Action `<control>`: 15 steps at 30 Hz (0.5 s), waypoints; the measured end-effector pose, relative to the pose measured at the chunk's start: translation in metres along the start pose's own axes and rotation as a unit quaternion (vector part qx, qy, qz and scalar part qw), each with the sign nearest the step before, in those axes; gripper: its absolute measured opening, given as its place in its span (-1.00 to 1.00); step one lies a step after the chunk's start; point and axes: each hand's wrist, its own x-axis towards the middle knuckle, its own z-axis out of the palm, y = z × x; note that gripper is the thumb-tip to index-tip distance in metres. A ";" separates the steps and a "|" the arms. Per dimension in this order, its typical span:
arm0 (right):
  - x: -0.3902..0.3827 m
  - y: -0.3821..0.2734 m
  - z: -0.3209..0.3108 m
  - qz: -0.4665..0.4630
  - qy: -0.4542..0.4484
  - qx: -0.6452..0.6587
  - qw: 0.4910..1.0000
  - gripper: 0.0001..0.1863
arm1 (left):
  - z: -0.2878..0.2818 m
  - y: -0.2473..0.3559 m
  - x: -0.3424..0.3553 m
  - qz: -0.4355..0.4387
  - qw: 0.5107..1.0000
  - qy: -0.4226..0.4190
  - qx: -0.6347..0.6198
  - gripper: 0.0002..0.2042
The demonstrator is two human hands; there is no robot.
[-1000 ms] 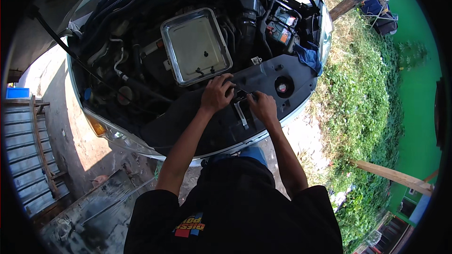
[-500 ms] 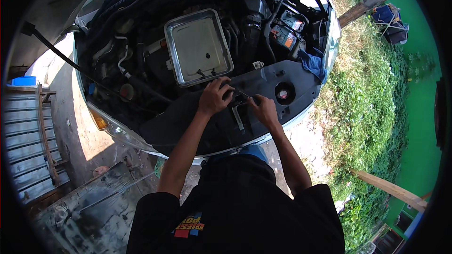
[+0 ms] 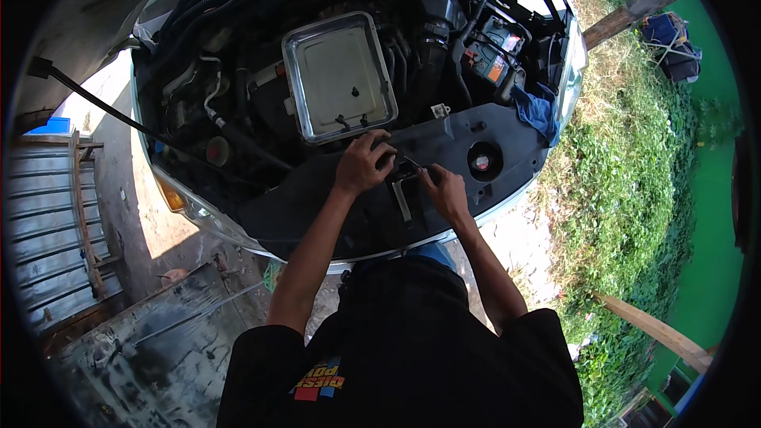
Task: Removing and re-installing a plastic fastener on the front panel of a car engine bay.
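Note:
I lean over an open car engine bay. My left hand [image 3: 365,163] rests with curled fingers on the black plastic front cover [image 3: 507,136], just below a shallow metal tray [image 3: 339,78] that sits on the engine. What its fingers grip is hidden. My right hand [image 3: 445,192] is a little to the right, pinching a thin metal tool [image 3: 412,162] whose tip points toward my left fingers. A pale metal bracket [image 3: 401,198] lies on the cover between both hands.
A blue rag [image 3: 537,111] lies at the cover's right end, near a round cap [image 3: 482,162] and the battery [image 3: 491,49]. A hood prop rod [image 3: 119,115] crosses at left. Corrugated sheets [image 3: 43,230] lie left; grass [image 3: 634,174] lies right.
Both hands stay at the same spot on the front cover with only small finger movements. The view has shifted slightly as my head moved.

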 end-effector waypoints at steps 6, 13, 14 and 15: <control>0.004 -0.003 -0.003 -0.009 0.007 -0.046 0.999 -0.57 | 0.004 0.001 0.005 0.008 1.000 0.007 -0.001 -0.82; 0.013 -0.001 -0.006 -0.025 0.038 -0.074 0.996 -0.61 | 0.016 0.005 0.019 -0.005 1.000 0.015 -0.002 -0.84; 0.014 0.003 -0.004 -0.025 0.032 -0.064 0.997 -0.62 | 0.017 0.006 0.019 -0.004 1.000 0.014 -0.003 -0.84; 0.015 0.007 -0.003 -0.025 0.025 -0.053 0.998 -0.63 | 0.017 0.006 0.018 -0.003 1.000 0.012 0.004 -0.82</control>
